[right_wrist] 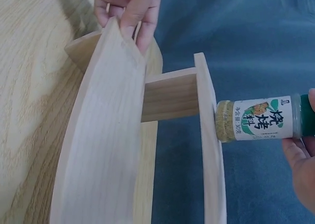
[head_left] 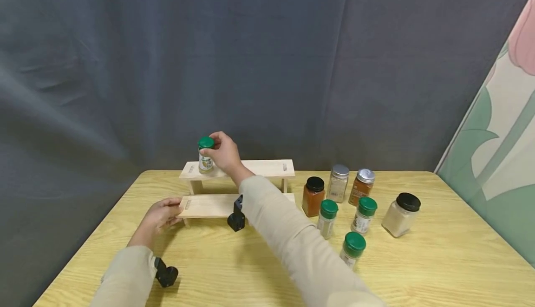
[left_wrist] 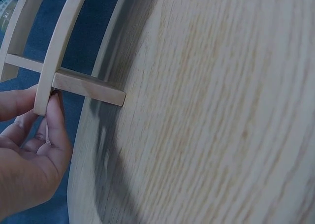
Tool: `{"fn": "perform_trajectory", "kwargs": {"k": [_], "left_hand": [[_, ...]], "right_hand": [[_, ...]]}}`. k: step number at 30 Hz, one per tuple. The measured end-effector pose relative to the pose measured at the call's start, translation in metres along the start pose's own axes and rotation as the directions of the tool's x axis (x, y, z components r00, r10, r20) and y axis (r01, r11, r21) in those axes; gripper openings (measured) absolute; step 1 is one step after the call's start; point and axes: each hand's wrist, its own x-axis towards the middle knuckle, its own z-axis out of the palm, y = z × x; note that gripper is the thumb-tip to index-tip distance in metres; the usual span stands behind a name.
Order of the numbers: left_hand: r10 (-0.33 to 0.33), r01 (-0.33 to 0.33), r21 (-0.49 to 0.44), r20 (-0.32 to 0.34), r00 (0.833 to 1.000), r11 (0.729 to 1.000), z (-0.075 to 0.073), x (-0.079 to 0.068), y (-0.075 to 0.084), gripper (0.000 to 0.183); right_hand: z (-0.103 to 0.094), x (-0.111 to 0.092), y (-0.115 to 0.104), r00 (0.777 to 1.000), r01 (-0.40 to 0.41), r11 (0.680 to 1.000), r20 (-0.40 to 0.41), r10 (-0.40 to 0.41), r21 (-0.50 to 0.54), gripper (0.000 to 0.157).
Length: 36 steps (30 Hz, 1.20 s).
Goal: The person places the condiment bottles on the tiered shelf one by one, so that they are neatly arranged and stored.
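Note:
A two-tier pale wooden rack (head_left: 267, 168) stands at the back of the table. My right hand (head_left: 225, 153) holds a small seasoning jar (right_wrist: 263, 119) by its green lid. The jar is upright at the left end of the upper board, its base against the board in the right wrist view. Yellowish powder shows inside, under a white label with Chinese print. With thumb and fingers, my left hand (head_left: 159, 215) pinches the left end of the lower board (head_left: 209, 205). My right forearm hides part of that board's right side.
Right of the rack stand several spice jars: one black-lidded with orange-red powder (head_left: 313, 200), silver-lidded ones (head_left: 337, 187), green-lidded ones (head_left: 362, 218), and a larger black-lidded jar (head_left: 399, 218). A dark curtain (head_left: 267, 65) hangs behind the wooden table (head_left: 443, 260).

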Motion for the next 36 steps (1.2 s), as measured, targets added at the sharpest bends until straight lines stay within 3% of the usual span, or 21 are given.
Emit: {"fn": "perform_trajectory", "kwargs": {"k": [11, 22, 36], "left_hand": [[-0.017, 0.017, 0.041, -0.020, 1.000, 0.999, 0.003, -0.002, -0.001, 0.044], [-0.019, 0.019, 0.007, -0.002, 1.000, 1.000, 0.005, -0.003, 0.002, 0.047], [-0.045, 0.044, -0.011, -0.006, 0.999, 0.999, 0.006, 0.002, 0.000, 0.046]], "right_hand": [[0.003, 0.005, 0.000, 0.997, 0.076, 0.982, 0.004, -0.076, -0.172, 0.045], [0.008, 0.005, 0.000, 0.997, 0.072, 0.990, 0.044, -0.067, -0.121, 0.047], [-0.001, 0.007, -0.006, 1.000, -0.025, 0.992, 0.009, 0.026, -0.126, 0.048]]}}
